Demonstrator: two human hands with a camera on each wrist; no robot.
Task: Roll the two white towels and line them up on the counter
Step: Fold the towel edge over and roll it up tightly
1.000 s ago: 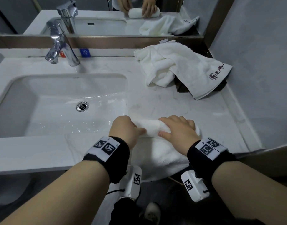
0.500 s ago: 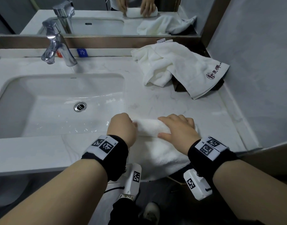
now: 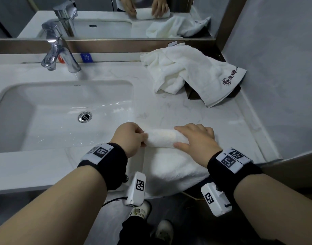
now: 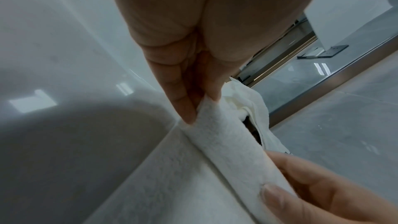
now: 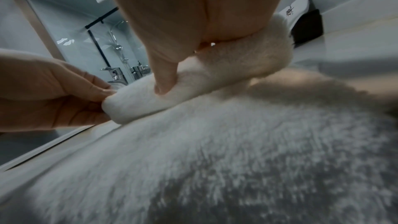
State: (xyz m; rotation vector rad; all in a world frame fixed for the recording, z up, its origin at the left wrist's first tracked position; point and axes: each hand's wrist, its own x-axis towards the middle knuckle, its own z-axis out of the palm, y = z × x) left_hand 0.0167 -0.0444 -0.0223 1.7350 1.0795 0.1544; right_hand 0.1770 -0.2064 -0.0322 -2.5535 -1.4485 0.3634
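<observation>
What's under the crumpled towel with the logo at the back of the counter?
A dark object pokes out beneath the crumpled towel, at its front fold and right corner, resting on the counter. The towel covers most of it, so what it is stays unclear.

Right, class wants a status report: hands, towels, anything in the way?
Both hands, left and right, grip the half-rolled towel. Second towel crumpled, unrolled. Nothing blocking.
</observation>
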